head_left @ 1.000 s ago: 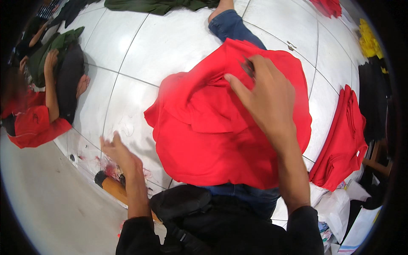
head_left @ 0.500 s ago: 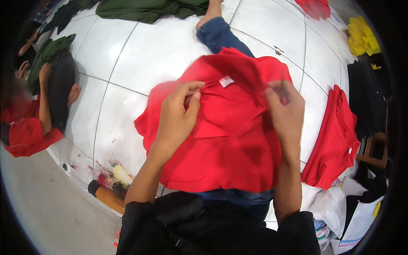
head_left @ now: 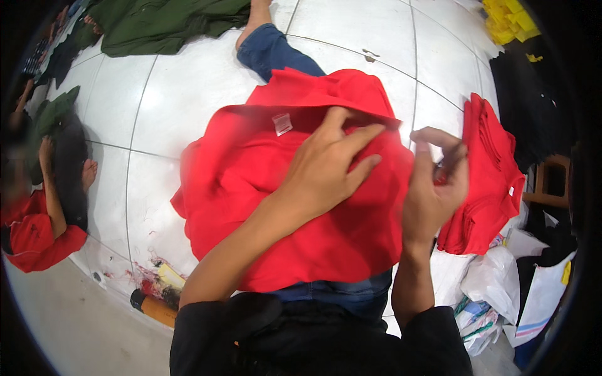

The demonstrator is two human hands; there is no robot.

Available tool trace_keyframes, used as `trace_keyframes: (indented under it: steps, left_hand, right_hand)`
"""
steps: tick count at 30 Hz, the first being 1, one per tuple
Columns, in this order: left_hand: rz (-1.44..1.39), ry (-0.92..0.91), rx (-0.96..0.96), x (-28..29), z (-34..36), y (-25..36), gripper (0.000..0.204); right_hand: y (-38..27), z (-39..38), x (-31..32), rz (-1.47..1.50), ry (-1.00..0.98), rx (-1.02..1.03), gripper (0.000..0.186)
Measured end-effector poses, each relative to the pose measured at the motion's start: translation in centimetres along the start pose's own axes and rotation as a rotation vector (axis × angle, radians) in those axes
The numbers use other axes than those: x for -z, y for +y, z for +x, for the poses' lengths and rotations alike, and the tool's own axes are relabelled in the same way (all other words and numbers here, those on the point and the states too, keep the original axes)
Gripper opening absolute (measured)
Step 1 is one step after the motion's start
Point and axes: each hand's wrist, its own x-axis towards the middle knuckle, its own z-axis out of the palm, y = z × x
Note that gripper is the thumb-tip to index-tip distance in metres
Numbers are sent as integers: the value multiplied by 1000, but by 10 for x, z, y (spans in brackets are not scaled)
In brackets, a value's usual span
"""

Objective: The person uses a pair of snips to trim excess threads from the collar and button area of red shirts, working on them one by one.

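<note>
Sleeves (head_left: pixel 200 335) in black enter from 5 and 7 o'clock, clock taken about the red garment, with 12 at the top of the view. Jeans (head_left: pixel 342 301) show at 6 o'clock. The red garment (head_left: pixel 288 232) lies loosely bunched across the lap, at the clock's centre. Left hand (head_left: pixel 329 166) is over the garment, near its raised edge; thumb and fingers are spread, the foremost finger at that edge. Whether it grips cloth cannot be told. Right hand (head_left: pixel 436 188) stands just beside the garment at 3 o'clock, fingers curled around a small dark item (head_left: pixel 444 174), too blurred to identify; thumb and forefinger tips sit near each other. A white label (head_left: pixel 282 124) shows inside the raised edge, at 11 o'clock.

Farther out, folded red clothes (head_left: pixel 486 182) lie stacked at 3 o'clock, with a pale plastic bag (head_left: pixel 492 276) below them at 4. Thread scraps (head_left: pixel 147 276) and an orange cylinder (head_left: pixel 157 309) with a black end lie at 8 o'clock. Beyond these, a co-worker in a red shirt (head_left: pixel 41 241) sits at 9 o'clock. Dark green cloth (head_left: pixel 166 28) lies on the white tiled floor (head_left: pixel 188 94) at 11; black cloth (head_left: pixel 523 100) and yellow cloth (head_left: pixel 511 20) are between 1 and 2.
</note>
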Motion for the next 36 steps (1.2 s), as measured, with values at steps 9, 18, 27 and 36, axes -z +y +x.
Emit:
trace_keyframes:
  steps: [9,18,27,36]
  left_hand:
    - [-61,88,33,18,-21,-29,22]
    - [609,218,58,64,-24,-89,32]
    - [741,-25,90,63,-11,-118,32]
    - [-98,40,519,101,-13,-107,12]
  right_hand:
    - [-8,78,-90,-253,-809,45,29]
    - [45,78,-116,-312,-700,-58,31]
    - [55,74,-116,-256,-660,-45,29]
    - [59,62,-114,-264,-608,87,26]
